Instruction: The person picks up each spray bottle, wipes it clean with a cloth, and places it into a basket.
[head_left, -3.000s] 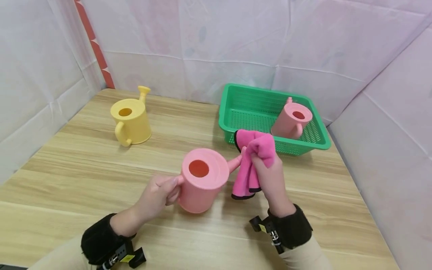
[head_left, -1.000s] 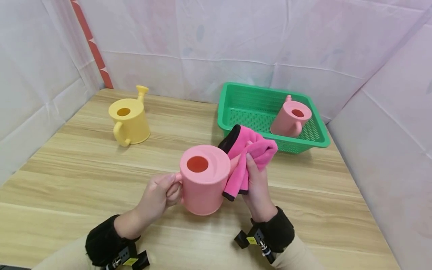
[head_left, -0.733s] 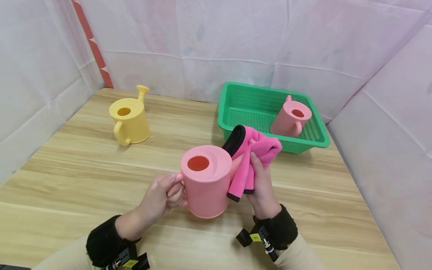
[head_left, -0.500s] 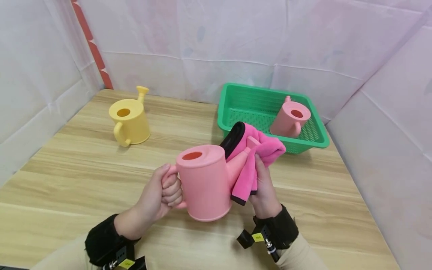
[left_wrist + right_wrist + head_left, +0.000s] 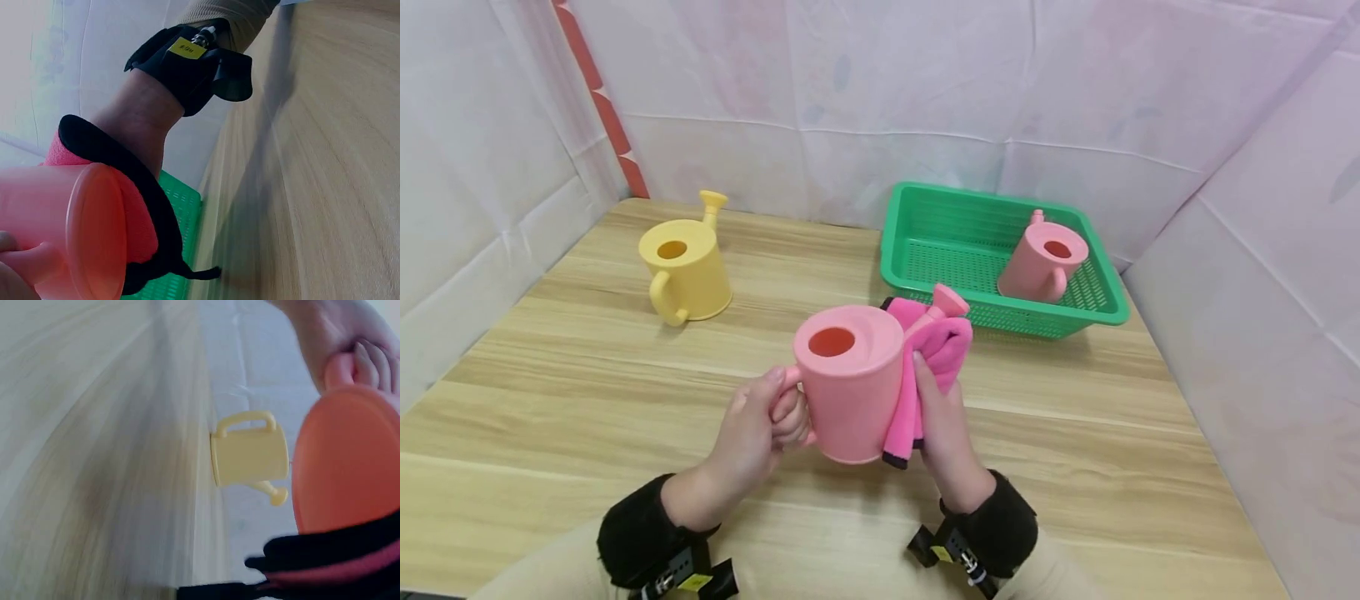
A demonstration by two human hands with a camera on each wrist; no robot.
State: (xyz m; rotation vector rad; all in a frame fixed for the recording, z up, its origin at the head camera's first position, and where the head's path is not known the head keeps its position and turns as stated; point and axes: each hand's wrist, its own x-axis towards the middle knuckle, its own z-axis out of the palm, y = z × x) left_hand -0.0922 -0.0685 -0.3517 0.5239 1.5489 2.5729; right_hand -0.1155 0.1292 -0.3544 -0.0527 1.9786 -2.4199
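A pink watering can [image 5: 850, 392] is held up over the table, its filling hole facing up. My left hand [image 5: 748, 433] grips its handle, fingers curled round. Bunched in my right hand [image 5: 943, 433] is a bright pink cloth [image 5: 936, 350] with black edging. The cloth lies against the can's spout side, and the spout's flared head [image 5: 950, 300] sticks out above it. In the left wrist view the cloth [image 5: 140, 219] wraps close to the can's base [image 5: 97, 231]. From the right wrist the can's underside [image 5: 350, 462] shows bare. Most right fingers are hidden by the cloth.
A green basket [image 5: 917, 287] stands at the back right with another pink watering can [image 5: 1043, 262] tilted inside it. At the back left a yellow watering can [image 5: 688, 271] stands upright on the wooden table [image 5: 587, 400]. Fabric-covered walls [image 5: 910, 100] border the table's back and sides.
The cloth has slid from the spout's end down towards the can's body, uncovering the spout head. The can was lifted and tipped, then returned nearer level. The basket and yellow can have stayed put.
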